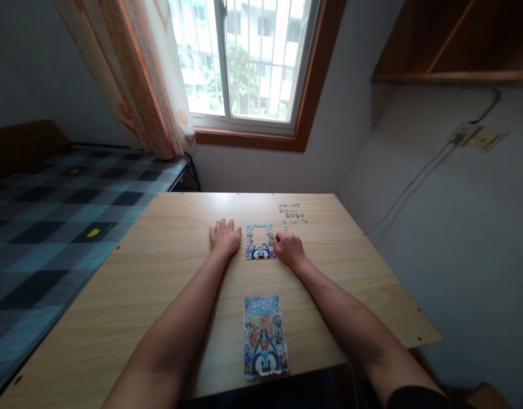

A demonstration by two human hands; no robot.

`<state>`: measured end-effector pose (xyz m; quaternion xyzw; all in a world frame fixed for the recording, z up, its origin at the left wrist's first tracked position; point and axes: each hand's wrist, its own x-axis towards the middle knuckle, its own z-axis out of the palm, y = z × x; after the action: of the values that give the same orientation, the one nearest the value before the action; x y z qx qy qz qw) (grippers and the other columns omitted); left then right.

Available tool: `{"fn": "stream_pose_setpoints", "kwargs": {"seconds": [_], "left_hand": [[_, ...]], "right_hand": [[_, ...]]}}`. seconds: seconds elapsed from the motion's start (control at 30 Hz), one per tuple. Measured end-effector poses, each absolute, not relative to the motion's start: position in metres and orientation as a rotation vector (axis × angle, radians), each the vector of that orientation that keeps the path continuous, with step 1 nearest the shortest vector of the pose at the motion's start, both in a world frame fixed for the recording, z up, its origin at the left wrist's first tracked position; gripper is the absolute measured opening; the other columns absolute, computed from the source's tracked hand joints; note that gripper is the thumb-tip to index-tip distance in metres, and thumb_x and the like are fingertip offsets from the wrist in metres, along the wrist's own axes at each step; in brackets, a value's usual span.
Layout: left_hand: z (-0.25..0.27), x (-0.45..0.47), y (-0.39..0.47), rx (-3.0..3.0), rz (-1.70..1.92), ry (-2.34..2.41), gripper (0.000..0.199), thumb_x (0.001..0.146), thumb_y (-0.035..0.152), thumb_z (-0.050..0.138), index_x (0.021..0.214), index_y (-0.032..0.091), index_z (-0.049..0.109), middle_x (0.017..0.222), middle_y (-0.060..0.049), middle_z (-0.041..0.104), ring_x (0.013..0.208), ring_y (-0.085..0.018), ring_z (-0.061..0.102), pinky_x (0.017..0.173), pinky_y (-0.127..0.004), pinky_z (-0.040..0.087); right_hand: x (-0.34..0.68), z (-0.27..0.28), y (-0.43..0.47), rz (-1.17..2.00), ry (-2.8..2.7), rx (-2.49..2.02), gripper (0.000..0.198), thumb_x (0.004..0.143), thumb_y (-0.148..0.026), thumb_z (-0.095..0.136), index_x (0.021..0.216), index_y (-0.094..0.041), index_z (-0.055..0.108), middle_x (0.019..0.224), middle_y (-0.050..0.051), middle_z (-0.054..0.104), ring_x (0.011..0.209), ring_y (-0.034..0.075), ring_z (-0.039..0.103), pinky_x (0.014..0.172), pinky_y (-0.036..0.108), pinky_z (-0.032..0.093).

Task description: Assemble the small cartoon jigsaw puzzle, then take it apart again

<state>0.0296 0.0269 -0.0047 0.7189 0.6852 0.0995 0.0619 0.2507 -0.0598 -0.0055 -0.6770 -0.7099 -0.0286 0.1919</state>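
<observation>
Pale wooden table [342, 244]: bright "Bluey" paper [266, 335] by near edge; left hand [225, 237] spread flat, right hand [288, 247] curled beside blue puzzle [261, 253], grip hidden.

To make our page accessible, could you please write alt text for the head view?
A person's left hand and right hand flank a partly assembled jigsaw with an open middle on a wooden table. Loose pieces lie beyond the right hand; a "Bluey" picture lies nearer the person, with a window ahead.
</observation>
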Motion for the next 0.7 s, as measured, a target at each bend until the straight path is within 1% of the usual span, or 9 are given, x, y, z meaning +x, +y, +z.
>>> {"fn": "stream_pose_setpoints", "kwargs": {"seconds": [0.13, 0.23, 0.27, 0.33, 0.4, 0.47, 0.53, 0.6, 0.7], "left_hand": [[0.0, 0.014, 0.037, 2.111, 0.174, 2.181, 0.071, 0.098, 0.055, 0.026, 0.158, 0.019, 0.034, 0.167, -0.014, 0.022, 0.154, -0.034, 0.017, 0.122, -0.06, 0.012], [0.005, -0.009, 0.047, 2.036, 0.145, 2.275, 0.072, 0.097, 0.057, 0.025, 0.159, 0.021, 0.033, 0.167, -0.015, 0.022, 0.154, -0.036, 0.016, 0.12, -0.064, 0.011], [0.007, -0.019, 0.05, 2.0, 0.148, 2.307, 0.073, 0.097, 0.057, 0.025, 0.159, 0.021, 0.033, 0.167, -0.015, 0.023, 0.154, -0.036, 0.016, 0.119, -0.064, 0.01], [0.009, -0.042, 0.056, 1.921, 0.15, 2.372, 0.073, 0.096, 0.058, 0.025, 0.158, 0.02, 0.035, 0.166, -0.017, 0.024, 0.153, -0.037, 0.016, 0.119, -0.066, 0.009], [0.012, -0.067, 0.061, 1.859, 0.175, 2.433, 0.075, 0.095, 0.059, 0.025, 0.157, 0.019, 0.036, 0.165, -0.018, 0.025, 0.153, -0.038, 0.016, 0.118, -0.066, 0.01], [0.013, -0.088, 0.065, 1.797, 0.216, 2.486, 0.076, 0.094, 0.06, 0.025, 0.156, 0.018, 0.039, 0.165, -0.02, 0.025, 0.152, -0.038, 0.017, 0.118, -0.067, 0.011], [0.015, -0.104, 0.067, 1.752, 0.253, 2.526, 0.076, 0.093, 0.06, 0.027, 0.154, 0.017, 0.042, 0.163, -0.022, 0.027, 0.151, -0.04, 0.019, 0.118, -0.067, 0.013], [0.015, -0.111, 0.068, 1.74, 0.279, 2.539, 0.077, 0.092, 0.06, 0.029, 0.153, 0.015, 0.043, 0.162, -0.023, 0.028, 0.15, -0.041, 0.021, 0.118, -0.067, 0.013], [0.016, -0.113, 0.067, 1.747, 0.309, 2.551, 0.076, 0.091, 0.059, 0.031, 0.152, 0.015, 0.045, 0.161, -0.024, 0.031, 0.15, -0.041, 0.023, 0.118, -0.067, 0.015]], "right_hand": [[0.264, -0.006, -0.069, -0.141, -2.0, -1.914, 0.026, 0.1, -0.034, 0.048, 0.085, -0.02, 0.064, 0.092, 0.007, 0.067, 0.092, 0.021, 0.055, 0.083, 0.03, 0.035], [0.281, -0.008, -0.074, -0.176, -1.957, -1.936, 0.02, 0.097, -0.034, 0.052, 0.101, -0.021, 0.067, 0.112, 0.01, 0.066, 0.106, 0.024, 0.053, 0.096, 0.035, 0.035], [0.288, -0.01, -0.074, -0.182, -1.928, -1.95, 0.022, 0.095, -0.033, 0.054, 0.11, -0.023, 0.067, 0.122, 0.01, 0.064, 0.113, 0.025, 0.051, 0.1, 0.037, 0.034], [0.3, -0.016, -0.071, -0.172, -1.851, -2.004, 0.037, 0.093, -0.032, 0.056, 0.129, -0.025, 0.061, 0.141, 0.01, 0.054, 0.128, 0.027, 0.045, 0.109, 0.041, 0.029], [0.312, -0.023, -0.065, -0.121, -1.749, -2.097, 0.051, 0.092, -0.033, 0.056, 0.142, -0.025, 0.053, 0.152, 0.01, 0.045, 0.139, 0.028, 0.036, 0.115, 0.044, 0.026], [0.322, -0.03, -0.056, -0.046, -1.645, -2.17, 0.058, 0.093, -0.034, 0.055, 0.149, -0.022, 0.047, 0.157, 0.012, 0.04, 0.145, 0.029, 0.031, 0.117, 0.045, 0.025], [0.331, -0.036, -0.045, 0.008, -1.571, -2.181, 0.059, 0.093, -0.034, 0.054, 0.151, -0.02, 0.046, 0.158, 0.013, 0.038, 0.147, 0.03, 0.03, 0.118, 0.045, 0.026], [0.34, -0.04, -0.033, 0.023, -1.513, -2.136, 0.057, 0.093, -0.032, 0.053, 0.148, -0.019, 0.049, 0.157, 0.013, 0.041, 0.147, 0.029, 0.031, 0.119, 0.043, 0.027], [0.352, -0.041, -0.013, 0.008, -1.399, -2.054, 0.05, 0.092, -0.029, 0.052, 0.141, -0.018, 0.059, 0.149, 0.013, 0.05, 0.142, 0.027, 0.038, 0.118, 0.04, 0.03]]}}
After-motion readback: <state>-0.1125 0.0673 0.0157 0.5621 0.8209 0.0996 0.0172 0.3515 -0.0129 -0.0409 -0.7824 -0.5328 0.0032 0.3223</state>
